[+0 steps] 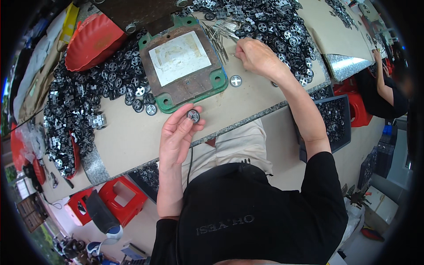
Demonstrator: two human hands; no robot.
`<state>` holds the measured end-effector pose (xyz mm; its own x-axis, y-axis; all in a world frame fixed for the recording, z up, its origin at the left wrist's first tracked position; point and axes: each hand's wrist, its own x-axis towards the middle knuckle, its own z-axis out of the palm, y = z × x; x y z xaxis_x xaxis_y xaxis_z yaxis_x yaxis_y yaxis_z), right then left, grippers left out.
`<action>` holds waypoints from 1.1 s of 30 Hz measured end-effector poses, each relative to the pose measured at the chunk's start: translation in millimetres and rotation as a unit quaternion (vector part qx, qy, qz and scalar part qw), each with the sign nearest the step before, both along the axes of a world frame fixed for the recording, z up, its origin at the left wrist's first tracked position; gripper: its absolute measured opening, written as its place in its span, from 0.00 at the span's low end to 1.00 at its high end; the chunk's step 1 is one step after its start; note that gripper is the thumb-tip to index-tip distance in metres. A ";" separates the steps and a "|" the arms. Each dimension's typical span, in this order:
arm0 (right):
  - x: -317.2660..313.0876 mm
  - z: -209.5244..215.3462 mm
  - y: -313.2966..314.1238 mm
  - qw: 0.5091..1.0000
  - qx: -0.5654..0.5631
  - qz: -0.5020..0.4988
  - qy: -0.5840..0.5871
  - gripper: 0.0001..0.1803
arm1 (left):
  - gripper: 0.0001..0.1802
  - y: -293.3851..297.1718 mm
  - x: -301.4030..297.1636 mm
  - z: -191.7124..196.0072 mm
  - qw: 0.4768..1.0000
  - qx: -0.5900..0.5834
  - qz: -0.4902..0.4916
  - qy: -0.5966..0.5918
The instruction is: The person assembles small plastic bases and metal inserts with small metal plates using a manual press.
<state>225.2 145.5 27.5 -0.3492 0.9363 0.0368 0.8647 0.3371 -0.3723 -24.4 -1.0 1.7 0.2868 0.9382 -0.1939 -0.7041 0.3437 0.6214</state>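
My left hand [176,137] pinches a small black toy wheel [193,116] with a silver spoked hub between thumb and fingers, just above the table's near edge. Farther off to the right, my right hand [260,57] is closed at the fingertips, where the thin end of a metal pin seems to poke out. Beside those fingers lies a loose heap of thin metal pins [219,35]. One wheel with a silver cross hub [236,81] rests alone on the table, below my right hand. A large pile of similar wheels [285,37] lies behind and right of that hand.
A green-framed press base [187,90] with a pale plate stands at the middle. To its left are more wheels [117,77], small silver-and-black parts [66,115] and a red scoop [95,42]. A dark bin [331,119] sits below the table's right end; a co-worker [384,88] is beyond.
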 end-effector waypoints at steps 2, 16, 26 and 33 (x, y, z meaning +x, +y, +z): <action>-1.5 5.4 -5.3 0.999 -0.001 -0.008 0.041 0.05 | 0.19 2.9 5.0 1.9 1.000 -0.003 0.001 -0.003; -61.3 13.8 -109.8 0.744 -0.226 0.001 0.629 0.08 | 0.19 6.1 23.7 -1.1 0.996 -0.012 -0.015 -0.084; -67.2 12.3 -117.4 0.759 -0.202 -0.009 0.618 0.07 | 0.18 4.6 24.4 -5.0 0.996 -0.014 -0.007 -0.087; -70.7 3.5 -127.1 0.830 -0.062 0.002 0.555 0.05 | 0.17 4.0 30.1 -6.4 0.999 0.019 0.010 -0.044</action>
